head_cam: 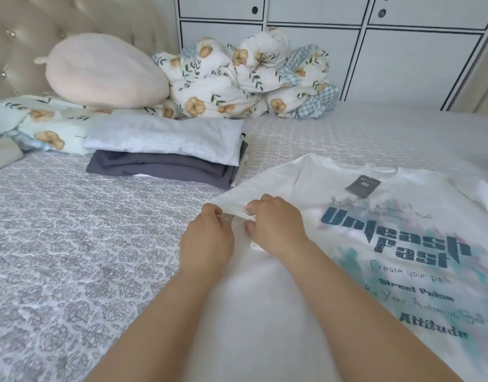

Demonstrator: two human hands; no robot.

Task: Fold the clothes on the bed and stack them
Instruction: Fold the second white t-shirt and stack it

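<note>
Fingers of the left hand [209,230] and the right hand [275,224] curl and pinch the sleeve edge of a white T-shirt [347,244]. It lies flat on the bed [72,244], printed side up. Nearby, up the bed, sits a stack of folded clothes [165,153].

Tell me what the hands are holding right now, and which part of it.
Both hands hold the white T-shirt by the hem of its sleeve: the left hand and the right hand pinch the sleeve edge side by side.
</note>
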